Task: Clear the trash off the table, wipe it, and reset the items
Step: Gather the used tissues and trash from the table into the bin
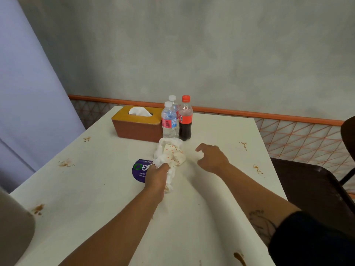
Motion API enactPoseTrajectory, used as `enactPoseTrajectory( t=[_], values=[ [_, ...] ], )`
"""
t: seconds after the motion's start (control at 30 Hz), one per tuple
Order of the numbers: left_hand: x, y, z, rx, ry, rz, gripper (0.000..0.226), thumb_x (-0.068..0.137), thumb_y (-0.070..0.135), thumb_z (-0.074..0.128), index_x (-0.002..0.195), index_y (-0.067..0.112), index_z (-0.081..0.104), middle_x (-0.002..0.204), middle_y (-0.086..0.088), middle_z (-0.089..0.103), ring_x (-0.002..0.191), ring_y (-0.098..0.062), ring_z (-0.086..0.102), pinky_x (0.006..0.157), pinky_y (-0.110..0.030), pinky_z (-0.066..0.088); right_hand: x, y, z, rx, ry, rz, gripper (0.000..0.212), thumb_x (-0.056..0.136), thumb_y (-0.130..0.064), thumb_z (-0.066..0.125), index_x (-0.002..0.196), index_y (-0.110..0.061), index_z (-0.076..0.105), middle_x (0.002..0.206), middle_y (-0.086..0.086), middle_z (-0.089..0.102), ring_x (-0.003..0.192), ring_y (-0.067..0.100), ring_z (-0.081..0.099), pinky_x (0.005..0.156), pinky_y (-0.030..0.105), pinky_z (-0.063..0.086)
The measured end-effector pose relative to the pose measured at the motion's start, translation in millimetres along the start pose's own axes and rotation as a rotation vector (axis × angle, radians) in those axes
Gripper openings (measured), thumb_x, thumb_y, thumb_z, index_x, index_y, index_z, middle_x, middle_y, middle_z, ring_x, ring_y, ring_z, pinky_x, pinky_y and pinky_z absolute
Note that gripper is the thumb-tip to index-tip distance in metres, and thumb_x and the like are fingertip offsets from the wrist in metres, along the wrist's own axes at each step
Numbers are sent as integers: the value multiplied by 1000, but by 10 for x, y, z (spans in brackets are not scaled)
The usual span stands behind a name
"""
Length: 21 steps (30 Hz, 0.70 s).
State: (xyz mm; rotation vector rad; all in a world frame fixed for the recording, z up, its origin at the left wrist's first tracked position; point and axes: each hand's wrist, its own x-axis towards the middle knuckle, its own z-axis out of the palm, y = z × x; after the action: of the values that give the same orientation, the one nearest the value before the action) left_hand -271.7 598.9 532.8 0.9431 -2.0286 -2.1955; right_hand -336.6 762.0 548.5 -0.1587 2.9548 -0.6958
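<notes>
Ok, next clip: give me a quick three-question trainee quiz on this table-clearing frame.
1. True or false: the right grip holds the crumpled paper wad.
2. How many bottles stand beside the tissue box? A one, B three, C five.
3. Fill in: the brown stains show the table is not yet ____.
Key: 1 false, the left grip holds it and the right is open. 2 B. 3 wiped.
</notes>
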Motion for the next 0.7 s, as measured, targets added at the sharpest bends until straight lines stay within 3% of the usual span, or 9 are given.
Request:
enactPoseTrajectory(
  t=[0.1, 0.17, 0.23, 0.37, 0.5, 0.57, 0.7],
  values=[
    [55, -21, -31, 30, 4, -31, 31, 89, 20, 54, 117, 8, 53, 97, -7, 52, 85, -22, 49, 65, -32, 49, 209, 206, -54, -315, -87, -33, 61, 86, -14, 48, 143, -29, 33, 144, 0, 39, 133, 24, 33, 107, 39, 31],
    [60, -32, -51, 47, -4, -32, 30, 90, 21, 53, 117, 7, 53, 96, -7, 52, 84, -22, 50, 55, -26, 40, 325, 313, -41, -445, -134, -49, 64, 88, -14, 45, 147, -30, 25, 150, 1, 30, 136, 26, 29, 109, 41, 29],
    [49, -50, -63, 44, -17, -38, 25, 90, 19, 52, 114, 9, 53, 84, -4, 51, 69, -18, 47, 48, -23, 34, 415, 381, -6, -520, -166, -70, 64, 90, -13, 43, 148, -29, 23, 152, 2, 26, 138, 27, 27, 110, 42, 29],
    [26, -85, -102, 22, -40, -38, 24, 90, 14, 51, 113, 8, 55, 73, -1, 46, 54, -12, 43, 43, -19, 30, 479, 404, 96, -476, -177, -65, 53, 92, -10, 38, 144, -21, 35, 145, 3, 37, 134, 25, 31, 110, 40, 33],
    [-24, -42, -143, 17, -54, -16, 14, 89, 5, 47, 100, 7, 55, 63, -2, 41, 26, -3, 34, 33, -7, 25, 476, 387, 180, -417, -88, -50, 42, 91, -4, 40, 131, -12, 49, 129, 7, 46, 123, 25, 43, 99, 35, 42],
    [-39, -21, -160, 11, -69, -19, 12, 90, 7, 47, 99, 8, 54, 64, -2, 41, 29, -6, 34, 33, -9, 25, 433, 371, 196, -386, -50, -30, 37, 90, -3, 42, 125, -11, 53, 125, 7, 48, 117, 25, 48, 95, 33, 43],
    [-111, 36, -175, 55, -47, 13, 18, 91, 20, 52, 105, 10, 56, 72, 0, 48, 54, -12, 42, 41, -17, 32, 352, 278, 135, -251, 35, 7, 32, 89, 1, 45, 116, -8, 60, 120, 9, 54, 110, 26, 55, 93, 32, 47]
  ],
)
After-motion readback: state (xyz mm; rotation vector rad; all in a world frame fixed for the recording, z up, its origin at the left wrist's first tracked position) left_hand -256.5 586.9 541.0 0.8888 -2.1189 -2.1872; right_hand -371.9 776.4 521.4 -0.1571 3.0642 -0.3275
